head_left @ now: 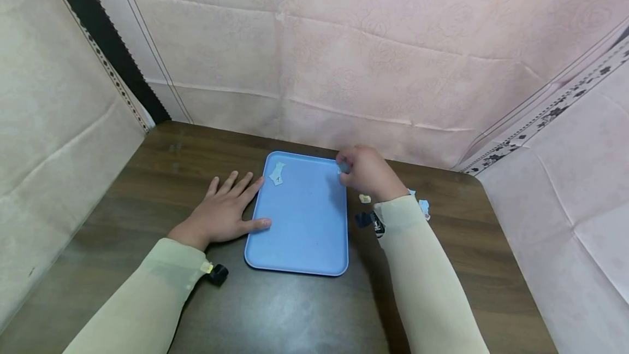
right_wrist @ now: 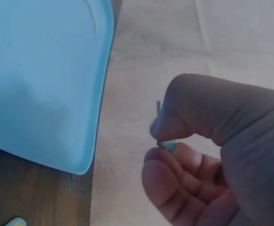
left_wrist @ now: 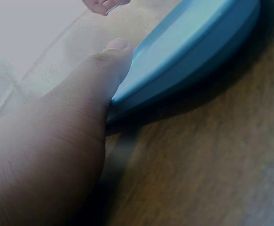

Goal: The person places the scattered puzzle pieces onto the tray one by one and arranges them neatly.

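Observation:
A shallow light-blue tray (head_left: 302,228) lies on the wooden table. My left hand (head_left: 221,216) is spread flat at its left side, forefinger and thumb tips reaching the rim; the left wrist view shows the thumb (left_wrist: 113,61) against the tray's edge. Near the tray's far right corner, my right hand (head_left: 368,172) pinches a small, thin bluish piece (right_wrist: 168,145) between thumb and fingertips, held up and seen edge-on in the right wrist view. Most of that piece is hidden by the fingers. A pale-blue flat cutout piece (head_left: 277,173) with a small dark mark lies in the tray's far left corner.
Right of the tray, a small yellowish piece (head_left: 365,199) lies on the table (head_left: 472,266), and several pale-blue pieces (head_left: 423,206) show beside the right sleeve. Light patterned cloth (head_left: 344,70) hangs behind the table and on both sides.

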`<move>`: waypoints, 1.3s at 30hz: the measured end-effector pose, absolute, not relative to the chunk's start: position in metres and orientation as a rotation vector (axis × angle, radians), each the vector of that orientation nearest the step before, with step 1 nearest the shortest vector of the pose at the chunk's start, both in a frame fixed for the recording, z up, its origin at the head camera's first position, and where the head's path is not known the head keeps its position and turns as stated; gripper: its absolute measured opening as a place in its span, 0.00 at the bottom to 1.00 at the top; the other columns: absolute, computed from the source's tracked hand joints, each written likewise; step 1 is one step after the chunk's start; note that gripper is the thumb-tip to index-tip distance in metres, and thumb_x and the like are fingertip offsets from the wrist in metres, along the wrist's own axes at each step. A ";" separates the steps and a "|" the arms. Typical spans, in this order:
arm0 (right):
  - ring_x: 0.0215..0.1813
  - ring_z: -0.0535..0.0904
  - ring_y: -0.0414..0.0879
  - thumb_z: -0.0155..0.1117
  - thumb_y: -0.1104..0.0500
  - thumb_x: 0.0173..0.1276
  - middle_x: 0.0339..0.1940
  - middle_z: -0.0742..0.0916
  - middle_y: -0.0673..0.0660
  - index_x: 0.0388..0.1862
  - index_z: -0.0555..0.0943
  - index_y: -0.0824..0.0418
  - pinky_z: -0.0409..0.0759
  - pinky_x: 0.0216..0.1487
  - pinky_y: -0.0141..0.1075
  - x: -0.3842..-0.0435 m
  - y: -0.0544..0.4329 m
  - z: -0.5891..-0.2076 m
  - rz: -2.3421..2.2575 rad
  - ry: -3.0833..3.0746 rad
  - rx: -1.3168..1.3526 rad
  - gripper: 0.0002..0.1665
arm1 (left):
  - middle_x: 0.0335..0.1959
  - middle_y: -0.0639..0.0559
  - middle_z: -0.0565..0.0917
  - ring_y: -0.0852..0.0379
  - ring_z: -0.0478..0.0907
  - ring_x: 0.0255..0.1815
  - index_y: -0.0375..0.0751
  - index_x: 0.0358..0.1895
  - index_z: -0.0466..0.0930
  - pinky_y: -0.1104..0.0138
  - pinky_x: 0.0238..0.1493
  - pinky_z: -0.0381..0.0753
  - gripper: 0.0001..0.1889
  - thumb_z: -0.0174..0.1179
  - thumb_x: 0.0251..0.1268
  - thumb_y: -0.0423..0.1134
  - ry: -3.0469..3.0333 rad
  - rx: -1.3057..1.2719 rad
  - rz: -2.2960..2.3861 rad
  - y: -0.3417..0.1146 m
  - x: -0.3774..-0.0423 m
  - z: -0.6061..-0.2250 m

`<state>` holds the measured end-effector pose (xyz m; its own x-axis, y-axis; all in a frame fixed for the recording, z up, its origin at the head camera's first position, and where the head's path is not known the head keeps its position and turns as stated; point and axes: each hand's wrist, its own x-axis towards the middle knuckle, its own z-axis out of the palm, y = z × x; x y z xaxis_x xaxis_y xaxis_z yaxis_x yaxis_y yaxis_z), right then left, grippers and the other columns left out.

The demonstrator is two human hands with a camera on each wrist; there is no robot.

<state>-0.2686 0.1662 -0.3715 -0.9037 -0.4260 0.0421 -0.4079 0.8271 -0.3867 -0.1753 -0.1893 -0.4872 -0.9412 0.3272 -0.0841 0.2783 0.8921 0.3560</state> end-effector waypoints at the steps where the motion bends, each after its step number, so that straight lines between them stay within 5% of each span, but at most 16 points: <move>1: 0.42 0.80 0.52 0.77 0.64 0.69 0.40 0.86 0.55 0.53 0.91 0.56 0.83 0.40 0.43 -0.271 0.164 -0.372 -0.597 2.965 -0.680 0.15 | 0.97 0.42 0.46 0.29 0.34 0.97 0.62 0.96 0.40 0.24 0.88 0.28 0.61 0.47 0.69 0.90 2.916 0.470 0.519 -0.189 -0.175 -0.487; 17: 0.49 0.80 0.52 0.77 0.65 0.68 0.44 0.90 0.55 0.54 0.90 0.56 0.84 0.52 0.43 -0.314 0.127 -0.379 -0.379 2.925 -0.827 0.16 | 0.97 0.43 0.46 0.29 0.33 0.97 0.62 0.96 0.41 0.24 0.88 0.27 0.63 0.46 0.67 0.92 2.909 0.468 0.526 -0.190 -0.176 -0.488; 24: 0.54 0.83 0.51 0.77 0.63 0.71 0.54 0.93 0.53 0.58 0.92 0.56 0.86 0.63 0.44 -0.321 0.104 -0.387 -0.257 2.896 -0.848 0.18 | 0.97 0.43 0.46 0.30 0.33 0.97 0.63 0.96 0.40 0.25 0.88 0.27 0.61 0.48 0.69 0.90 2.916 0.459 0.512 -0.190 -0.177 -0.490; 39: 0.57 0.80 0.53 0.74 0.65 0.76 0.59 0.88 0.55 0.60 0.90 0.54 0.87 0.56 0.44 -0.315 0.079 -0.407 -0.365 2.789 -0.688 0.16 | 0.97 0.42 0.46 0.30 0.34 0.97 0.63 0.96 0.40 0.24 0.88 0.28 0.61 0.48 0.69 0.90 2.922 0.455 0.502 -0.190 -0.178 -0.491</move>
<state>-0.3149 0.0792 -0.4073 -0.8588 -0.4814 -0.1752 -0.4202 0.8575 -0.2969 -0.1776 -0.1899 -0.4906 -0.9441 0.3177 -0.0880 0.2702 0.8986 0.3457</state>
